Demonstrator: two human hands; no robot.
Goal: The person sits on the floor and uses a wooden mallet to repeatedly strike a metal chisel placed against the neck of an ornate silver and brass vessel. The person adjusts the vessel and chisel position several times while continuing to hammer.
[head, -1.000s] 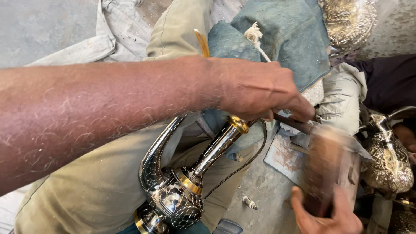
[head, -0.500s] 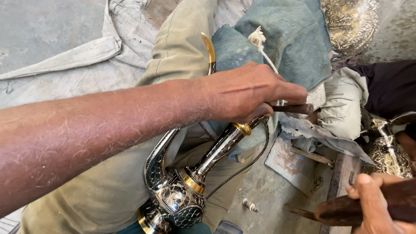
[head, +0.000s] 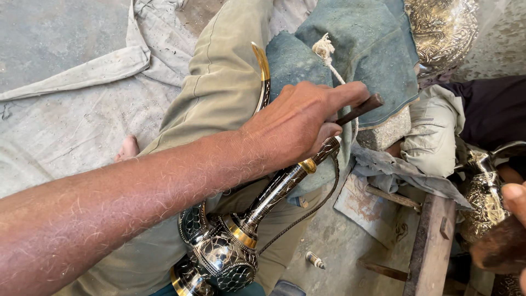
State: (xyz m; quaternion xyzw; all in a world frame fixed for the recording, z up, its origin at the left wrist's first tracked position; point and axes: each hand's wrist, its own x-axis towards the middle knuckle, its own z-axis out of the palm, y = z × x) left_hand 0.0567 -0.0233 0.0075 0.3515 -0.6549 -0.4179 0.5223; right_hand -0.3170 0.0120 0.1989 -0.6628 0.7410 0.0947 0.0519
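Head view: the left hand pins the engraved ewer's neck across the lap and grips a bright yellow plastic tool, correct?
Not quite. The head view shows the left hand on the ewer, but the tool it grips is a dark brown rod, not yellow plastic.

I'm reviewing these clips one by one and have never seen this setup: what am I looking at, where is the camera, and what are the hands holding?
There is no machine here. The single view comes from a camera worn on a person's head, looking down at their lap. The left hand grips a dark, rod-like tool against the slim neck of an ornate black, silver and gold metal ewer, which lies across the person's khaki-trousered leg. The right hand shows only partly at the right edge, holding something dark and blurred. Around them are a teal cloth pad, grey sheeting on the floor and other embossed metalware.
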